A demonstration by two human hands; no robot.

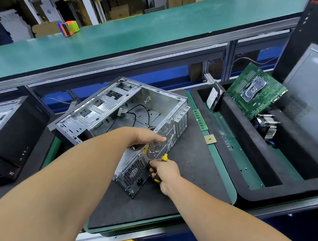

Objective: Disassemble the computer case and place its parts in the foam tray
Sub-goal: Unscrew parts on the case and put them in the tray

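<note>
My right hand curls its fingers around the yellow-and-black screwdriver; my left hand presses flat on the power supply, at the near rear corner of the computer case, which lies open on the black mat. The supply looks heavy, rigid and sharp-edged; I judge its solid flanks the best hold. Loose cables inside may snag. A RAM stick and CPU chip lie just beside; the foam tray already holds the motherboard.
</note>
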